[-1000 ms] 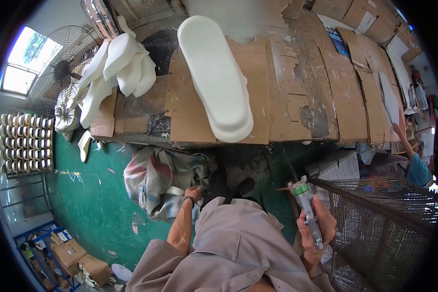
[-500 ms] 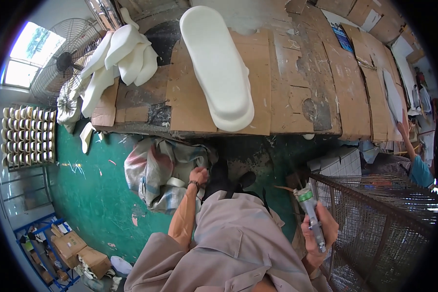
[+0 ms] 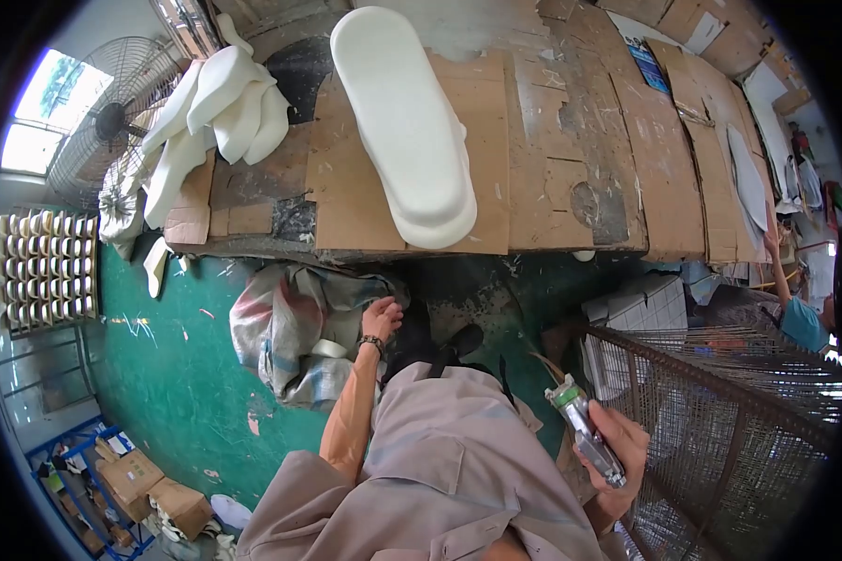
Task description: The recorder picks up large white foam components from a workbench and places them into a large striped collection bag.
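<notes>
A long cream-white moulded piece, which looks like foam, lies lengthwise on the cardboard-covered table. Below the table's near edge, my left hand hangs with fingers loosely curled and a little apart, nothing visible in them. Behind that hand, a crumpled woven sack slumps on the green floor, a small white piece against it. Low at my right side, my right hand is wrapped around a grey metal hand tool with a green collar at its head; its exact kind is unclear.
Cream-white curved pieces pile up at the table's left, beside a caged fan. A rack of stacked pieces stands far left. A rusty metal mesh frame is close on my right. Another person's arm reaches the table at far right.
My left hand has risen slightly and its fingers have loosened. The tool in my right hand has tilted, its head now further left and lower. The view has shifted slightly.
</notes>
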Tool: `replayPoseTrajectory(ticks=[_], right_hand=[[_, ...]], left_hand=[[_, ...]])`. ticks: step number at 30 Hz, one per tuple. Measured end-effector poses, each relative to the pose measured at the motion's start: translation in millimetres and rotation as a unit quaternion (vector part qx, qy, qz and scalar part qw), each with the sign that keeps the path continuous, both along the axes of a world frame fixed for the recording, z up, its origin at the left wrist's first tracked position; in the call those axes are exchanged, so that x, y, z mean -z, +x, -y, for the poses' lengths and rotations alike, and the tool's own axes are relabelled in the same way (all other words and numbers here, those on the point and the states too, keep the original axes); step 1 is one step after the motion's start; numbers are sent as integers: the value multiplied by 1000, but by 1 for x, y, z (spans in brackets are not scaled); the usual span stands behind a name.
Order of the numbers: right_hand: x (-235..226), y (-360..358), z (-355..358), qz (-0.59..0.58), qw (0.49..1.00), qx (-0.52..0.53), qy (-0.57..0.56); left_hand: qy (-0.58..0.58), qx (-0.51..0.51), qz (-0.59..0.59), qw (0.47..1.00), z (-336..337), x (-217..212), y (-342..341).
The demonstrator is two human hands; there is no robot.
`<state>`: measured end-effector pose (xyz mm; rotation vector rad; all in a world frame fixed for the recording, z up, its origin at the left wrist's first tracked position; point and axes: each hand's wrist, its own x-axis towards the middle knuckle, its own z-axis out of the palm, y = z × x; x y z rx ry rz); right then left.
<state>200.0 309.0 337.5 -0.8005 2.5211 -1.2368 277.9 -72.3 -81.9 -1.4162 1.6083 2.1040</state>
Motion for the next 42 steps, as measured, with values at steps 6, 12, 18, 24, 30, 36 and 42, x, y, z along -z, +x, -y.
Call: replayPoseTrajectory(ticks=[6, 12, 18, 24, 30, 36, 42], right_hand=[[-5, 3, 7, 21, 994, 103, -9], [-3, -11, 26, -100, 986, 128, -26], [0, -28, 51, -91, 987, 110, -74], [2, -41, 72, -50, 989, 121, -71], [2, -60, 102, -37, 995, 81, -45], [0, -79, 134, -22, 999, 30, -27], [-2, -100, 179, -19, 1000, 0, 4]], left_hand=[[15, -69, -180, 981, -8, -93, -91], [21, -104, -198, 974, -10, -145, -159], [-15, -59, -75, 995, -5, -158, -189], [49, -215, -201, 955, -11, -157, -205], [230, -278, -400, 843, 2, -217, -226], [231, -237, -528, 782, 88, -286, -228], [63, -224, -604, 763, 191, -322, -220]])
